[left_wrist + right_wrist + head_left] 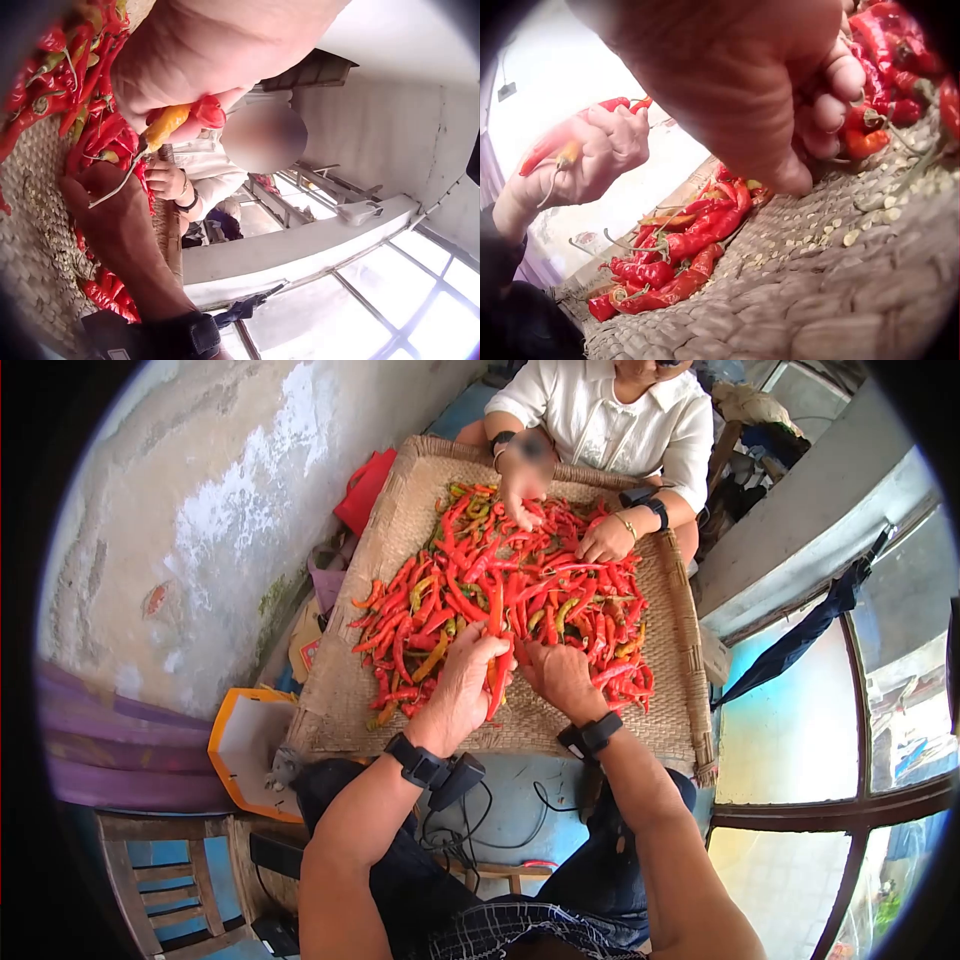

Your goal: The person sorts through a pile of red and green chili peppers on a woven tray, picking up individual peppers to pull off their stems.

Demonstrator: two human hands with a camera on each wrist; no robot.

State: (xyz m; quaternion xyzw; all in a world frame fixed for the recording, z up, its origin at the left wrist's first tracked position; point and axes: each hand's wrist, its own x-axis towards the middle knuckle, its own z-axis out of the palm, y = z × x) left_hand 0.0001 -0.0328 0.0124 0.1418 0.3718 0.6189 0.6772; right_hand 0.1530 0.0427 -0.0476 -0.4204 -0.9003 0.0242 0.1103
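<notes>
Red peppers [420,620], with some yellow-green ones among them, lie heaped on a woven tray [340,700]. My left hand [462,678] grips several peppers above the near side of the heap; a red one and a yellow-orange one [166,127] stick out of it in the left wrist view. Close to its right, my right hand [562,675] reaches down at the heap's near edge. In the right wrist view its fingers [829,112] are bent beside red peppers, and whether they hold one is hidden. Pale seeds [851,237] are scattered on the weave.
Across the tray a person in a white shirt [625,420] has both hands at the heap's far side. A yellow-edged box [240,740] and a wooden chair [170,880] stand at the left. Cables [460,835] hang below the near edge. Windows are on the right.
</notes>
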